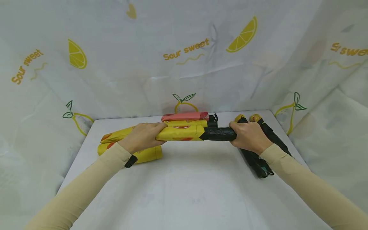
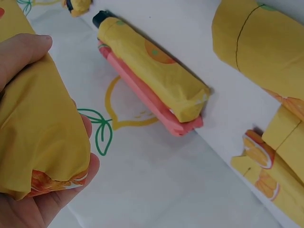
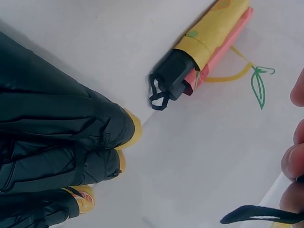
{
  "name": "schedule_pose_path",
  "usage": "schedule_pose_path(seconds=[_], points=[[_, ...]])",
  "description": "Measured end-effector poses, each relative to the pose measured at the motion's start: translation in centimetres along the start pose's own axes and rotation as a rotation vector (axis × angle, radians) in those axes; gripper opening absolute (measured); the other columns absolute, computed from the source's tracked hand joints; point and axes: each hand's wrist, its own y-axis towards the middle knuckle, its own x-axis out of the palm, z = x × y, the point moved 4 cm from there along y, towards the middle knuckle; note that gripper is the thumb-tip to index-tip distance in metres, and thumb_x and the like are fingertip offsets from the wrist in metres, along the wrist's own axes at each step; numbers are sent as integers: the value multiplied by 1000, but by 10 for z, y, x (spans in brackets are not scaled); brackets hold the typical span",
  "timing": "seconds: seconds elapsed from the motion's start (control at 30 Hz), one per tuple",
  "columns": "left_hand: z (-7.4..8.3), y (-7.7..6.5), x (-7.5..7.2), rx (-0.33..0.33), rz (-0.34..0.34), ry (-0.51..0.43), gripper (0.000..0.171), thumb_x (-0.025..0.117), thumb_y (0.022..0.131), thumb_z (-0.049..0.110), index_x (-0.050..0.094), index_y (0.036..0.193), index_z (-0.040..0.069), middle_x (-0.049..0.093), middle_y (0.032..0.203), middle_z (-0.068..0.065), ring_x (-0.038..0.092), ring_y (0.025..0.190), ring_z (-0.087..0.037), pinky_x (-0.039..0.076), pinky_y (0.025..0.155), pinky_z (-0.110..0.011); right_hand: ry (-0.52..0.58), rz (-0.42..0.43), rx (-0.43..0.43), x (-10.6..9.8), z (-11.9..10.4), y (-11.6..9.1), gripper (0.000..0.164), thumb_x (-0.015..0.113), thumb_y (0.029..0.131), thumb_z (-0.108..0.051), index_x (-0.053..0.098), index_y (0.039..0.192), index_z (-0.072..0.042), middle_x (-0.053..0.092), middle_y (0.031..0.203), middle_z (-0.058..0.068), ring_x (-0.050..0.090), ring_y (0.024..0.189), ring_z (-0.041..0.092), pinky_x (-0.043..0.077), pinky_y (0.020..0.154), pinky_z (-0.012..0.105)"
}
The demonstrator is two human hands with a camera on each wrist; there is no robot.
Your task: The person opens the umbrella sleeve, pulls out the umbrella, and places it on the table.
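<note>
A folded umbrella (image 1: 218, 134) spans the space between both hands above the table, its black part partly inside a yellow sleeve (image 1: 181, 133) with orange-slice prints. My left hand (image 1: 145, 135) grips the sleeve's left end; in the left wrist view its thumb and fingers wrap that yellow cover. The black right end is held by my right hand (image 1: 248, 135). In the right wrist view only fingertips (image 3: 297, 161) show at the right edge, near a black strap (image 3: 261, 214); most of the grip is out of that frame.
Two yellow printed covers (image 1: 149, 154) lie at the table's left. At the back, a yellow umbrella (image 2: 152, 66) lies against a pink one (image 1: 185, 116). Black folded umbrellas (image 1: 274, 137) with yellow ends lie on the right. A printed white curtain (image 1: 129, 80) surrounds the white table (image 1: 187, 191).
</note>
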Motion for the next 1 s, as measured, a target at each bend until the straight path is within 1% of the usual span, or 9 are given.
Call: schedule_pose_path(seconds=[0.13, 0.37, 0.53, 0.73, 1.0], points=[[0, 0, 1, 6, 11, 10, 39, 77, 89, 35, 54, 115, 18, 63, 88, 7, 55, 70, -9, 49, 60, -29, -12, 21, -13, 1, 2, -1, 28, 81, 71, -14, 55, 80, -13, 55, 57, -2, 39, 45, 10, 37, 42, 31], [-2, 0, 3, -18, -32, -17, 38, 76, 90, 35, 54, 115, 18, 64, 92, 6, 55, 72, -12, 49, 64, -31, -4, -6, 7, 0, 5, -5, 26, 80, 71, -15, 57, 82, -12, 56, 58, -3, 41, 46, 10, 38, 43, 30], [-5, -2, 4, -36, -48, -43, 39, 76, 91, 35, 55, 118, 18, 65, 94, 5, 56, 75, -14, 50, 67, -32, -15, -22, 13, -1, 6, -7, 26, 81, 72, -16, 56, 79, -12, 54, 56, -4, 39, 46, 10, 37, 43, 29], [-7, -4, 5, -35, -37, -32, 39, 76, 91, 34, 54, 119, 17, 67, 98, 2, 57, 81, -15, 52, 69, -34, -29, -43, 30, -1, 8, -9, 30, 82, 72, -18, 54, 77, -12, 53, 56, -4, 38, 45, 10, 37, 42, 29], [-7, -5, 2, -19, -11, -23, 37, 78, 89, 32, 57, 115, 16, 66, 93, 2, 56, 84, -16, 51, 71, -33, -18, -8, 29, -4, 11, -14, 30, 80, 69, -14, 51, 76, -13, 53, 56, -4, 36, 45, 10, 37, 42, 30]])
